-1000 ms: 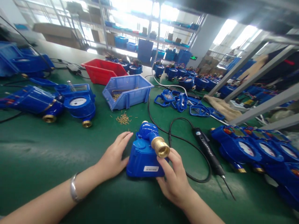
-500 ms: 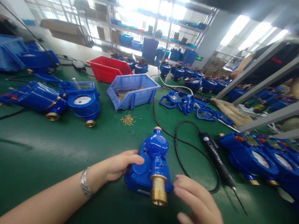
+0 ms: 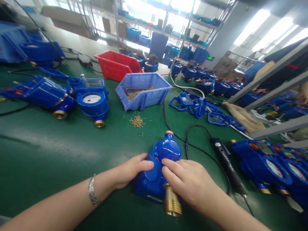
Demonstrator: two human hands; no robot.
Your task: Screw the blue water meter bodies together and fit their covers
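A blue water meter body (image 3: 166,150) with brass threaded ends lies upside down on the green mat in front of me, one brass end (image 3: 172,203) pointing toward me. My left hand (image 3: 131,170) grips its left side, fingers curled over the housing. My right hand (image 3: 190,183) rests on top of the meter's middle, fingers pressed against the blue casing. A silver bracelet (image 3: 93,195) circles my left wrist.
A black electric screwdriver (image 3: 227,166) with its cable lies to the right. A light blue bin (image 3: 144,89) of brass screws and a loose screw pile (image 3: 137,121) sit ahead, with a red bin (image 3: 116,65) behind. Assembled meters (image 3: 92,102) lie left and right (image 3: 264,163); blue covers (image 3: 192,104) beyond.
The meter has been turned so its brass end points at me. My right hand left the brass fitting, hovered, then came down on top of the meter. My left hand moved to grip its side.
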